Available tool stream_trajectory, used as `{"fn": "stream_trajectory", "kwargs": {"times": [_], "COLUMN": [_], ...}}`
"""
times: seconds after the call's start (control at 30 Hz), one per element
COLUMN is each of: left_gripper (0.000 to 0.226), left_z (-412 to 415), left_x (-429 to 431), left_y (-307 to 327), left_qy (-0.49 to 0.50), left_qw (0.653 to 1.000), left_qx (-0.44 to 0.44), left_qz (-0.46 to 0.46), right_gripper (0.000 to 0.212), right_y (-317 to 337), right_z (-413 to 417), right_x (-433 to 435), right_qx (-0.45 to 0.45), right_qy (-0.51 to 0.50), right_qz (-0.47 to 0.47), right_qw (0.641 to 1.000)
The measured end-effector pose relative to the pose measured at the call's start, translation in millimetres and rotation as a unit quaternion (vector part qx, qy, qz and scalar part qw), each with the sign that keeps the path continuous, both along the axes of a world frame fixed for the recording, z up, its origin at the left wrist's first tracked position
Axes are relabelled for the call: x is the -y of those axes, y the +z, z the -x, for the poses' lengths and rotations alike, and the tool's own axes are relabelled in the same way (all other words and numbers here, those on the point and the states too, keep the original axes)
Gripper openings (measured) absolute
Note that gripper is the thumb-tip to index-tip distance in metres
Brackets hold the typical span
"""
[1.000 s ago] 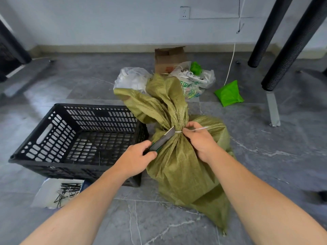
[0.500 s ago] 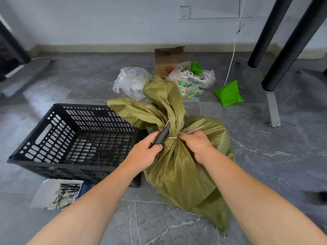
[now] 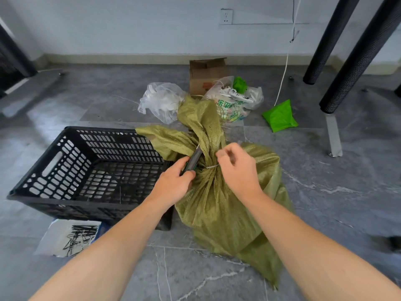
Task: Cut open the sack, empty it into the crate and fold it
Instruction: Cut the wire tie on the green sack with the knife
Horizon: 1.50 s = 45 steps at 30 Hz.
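Both work at the neck of the sack (image 3: 217, 203): the left hand (image 3: 173, 183) grips the knife (image 3: 194, 158), now steeper beside the tie (image 3: 211, 166). The right hand (image 3: 237, 168) curls there, though I cannot tell if it pinches. The tie looks uncut, so the sack remains closed.

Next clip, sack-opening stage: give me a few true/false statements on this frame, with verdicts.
1. The left hand holds a knife at the neck of the sack. True.
2. The white tie is already off. False: it circles the neck.
3. The crate holds the sack's contents. False: its perforated bottom shows, and the sack is tied shut.
4. A cardboard box stands beyond the sack. True.
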State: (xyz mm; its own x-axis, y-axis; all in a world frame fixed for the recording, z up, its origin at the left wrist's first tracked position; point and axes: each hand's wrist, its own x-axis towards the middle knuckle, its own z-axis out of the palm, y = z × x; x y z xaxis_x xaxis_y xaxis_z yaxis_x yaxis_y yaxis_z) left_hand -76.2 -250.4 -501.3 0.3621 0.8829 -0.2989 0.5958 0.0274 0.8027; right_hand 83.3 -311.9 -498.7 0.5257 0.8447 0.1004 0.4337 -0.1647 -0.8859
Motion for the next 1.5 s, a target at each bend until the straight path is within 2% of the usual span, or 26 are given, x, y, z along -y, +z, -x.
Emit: {"fn": "stream_trajectory", "kwargs": {"times": [0.07,0.1,0.17,0.23,0.33,0.5,0.57,0.77,0.97,1.07,1.33,1.5], "left_gripper": [0.051,0.051,0.049,0.049,0.049,0.046,0.046,0.046,0.05,0.05,0.047,0.047], "left_z": [1,2,3,4,7,14,20,29,26,26,30,25], "left_x": [1,2,4,4,2,3,3,6,5,3,2,0], "left_y": [-1,-2,-4,-5,-4,-6,-7,-11,-3,-4,-11,-6], "left_qy": [-0.007,-0.016,-0.03,-0.028,-0.03,-0.054,-0.064,-0.145,-0.17,-0.169,-0.122,-0.112], "left_qw": [1.0,1.0,0.999,0.999,0.999,0.997,0.995,0.974,0.958,0.963,0.987,0.988], "left_qx": [-0.001,-0.006,-0.017,-0.014,-0.003,-0.03,-0.043,-0.115,-0.151,-0.13,0.004,0.032], "left_qz": [0.002,0.001,-0.002,-0.006,-0.018,-0.048,-0.062,-0.132,-0.173,-0.165,-0.109,-0.106], "right_gripper": [0.014,0.022,0.044,0.06,0.065,0.041,0.032,0.029,0.02,0.021,0.022,0.015], "right_y": [-11,-14,-15,-13,-14,-18,-16,-22,-27,-25,-25,-26], "right_z": [-1,-1,-1,-1,1,2,-1,-10,-15,-17,-20,-21], "right_x": [-4,-5,-8,-11,-13,-14,-16,-21,-22,-22,-24,-26], "right_qx": [0.076,0.083,0.05,0.015,-0.009,-0.037,-0.085,-0.282,-0.33,-0.329,-0.331,-0.335], "right_qy": [0.022,0.032,0.045,0.048,0.05,0.038,0.018,-0.022,-0.032,-0.034,-0.043,-0.045], "right_qz": [0.088,0.135,0.195,0.213,0.219,0.183,0.147,0.037,-0.015,-0.023,-0.016,-0.028], "right_qw": [0.993,0.987,0.979,0.976,0.974,0.982,0.985,0.958,0.943,0.943,0.943,0.941]}}
